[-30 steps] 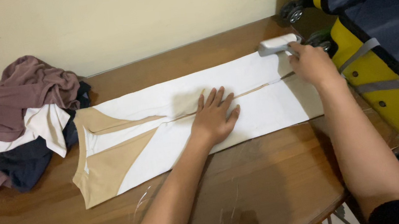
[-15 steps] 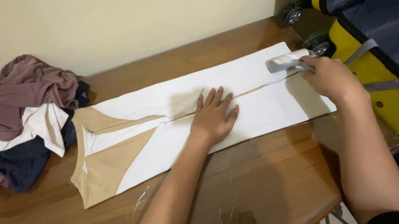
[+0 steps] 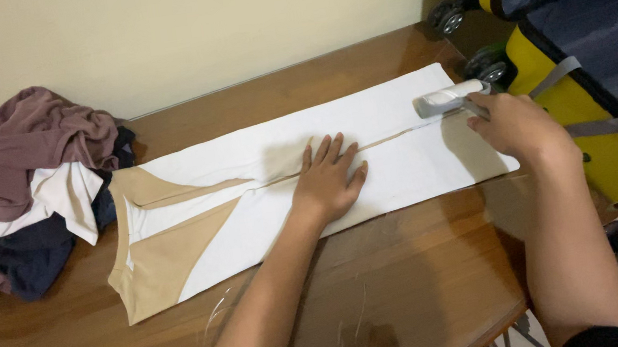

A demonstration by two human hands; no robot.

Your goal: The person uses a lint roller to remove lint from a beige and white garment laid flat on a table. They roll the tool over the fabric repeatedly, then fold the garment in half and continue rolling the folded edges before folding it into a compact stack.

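Since the earlier frame my right hand [image 3: 513, 123] has drawn the lint roller [image 3: 452, 96] back from the table's far right corner onto the garment's right end. I see the wooden table [image 3: 420, 294] bearing a folded white-and-tan garment [image 3: 262, 180] laid lengthwise, a heap of crumpled clothes [image 3: 17, 188] at its left end, and a yellow suitcase [image 3: 586, 41] standing to the right. My left hand [image 3: 328, 183] lies flat, fingers spread, on the garment's middle; my right is closed round the roller's handle.

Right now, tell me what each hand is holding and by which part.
The right hand grips a small white and grey handheld iron by its handle end. The left hand holds nothing; it lies flat on the white and tan garment.
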